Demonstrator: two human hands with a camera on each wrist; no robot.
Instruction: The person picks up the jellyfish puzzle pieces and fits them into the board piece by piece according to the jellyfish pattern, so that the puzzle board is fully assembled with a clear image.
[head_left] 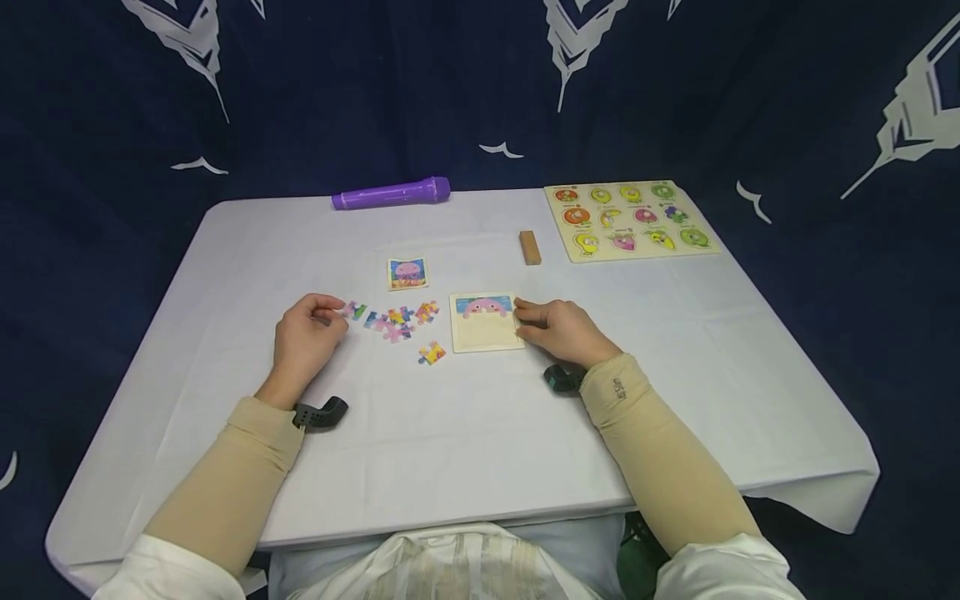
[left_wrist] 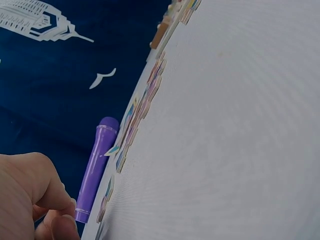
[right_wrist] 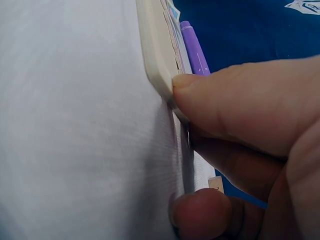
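On the white table, my right hand (head_left: 558, 327) grips the right edge of a square puzzle board (head_left: 487, 335), its thumb on the rim in the right wrist view. The board's top strip shows part of a pink creature on blue; its lower part is bare cream. My left hand (head_left: 307, 333) is just left of a loose puzzle piece (head_left: 355, 311), fingers loosely bent and fingertips close by its edge. Several more colourful jigsaw pieces (head_left: 393, 322) lie in a cluster between the hands, with a yellow piece (head_left: 432, 353) nearer the front.
Behind the pieces lies a small picture card (head_left: 407, 273) with a pink sea creature. A purple toy microphone (head_left: 392, 193) rests along the back edge. Towards the back right are a brown wooden block (head_left: 529, 247) and a fruit board (head_left: 630, 221).
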